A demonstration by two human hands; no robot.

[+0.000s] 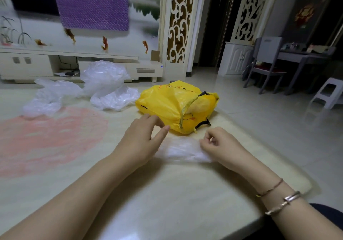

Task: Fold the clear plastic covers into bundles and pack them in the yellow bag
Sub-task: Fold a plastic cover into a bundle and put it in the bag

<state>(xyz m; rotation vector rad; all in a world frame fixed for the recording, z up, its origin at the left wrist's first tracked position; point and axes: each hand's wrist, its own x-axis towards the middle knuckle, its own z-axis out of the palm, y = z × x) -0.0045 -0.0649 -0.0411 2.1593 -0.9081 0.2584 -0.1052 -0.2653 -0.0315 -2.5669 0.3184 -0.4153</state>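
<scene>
A folded strip of clear plastic cover (181, 149) lies flat on the table between my hands. My left hand (143, 137) rests on its left end with fingers fairly straight and the thumb stretched toward the bag. At the strip's right end, my right hand (220, 144) has its fingers curled and pinches the plastic. Just behind the strip sits the yellow bag (167, 106), bulging, with its mouth and black handles facing right. Loose clear covers (104, 85) are heaped at the table's far left.
The pale table (167, 193) has a pink round print (46, 139) on its left and a rounded corner at the right. Beyond it stand a white TV cabinet (74, 67), a grey chair (265, 63) and a white stool (326, 94) on the tiled floor.
</scene>
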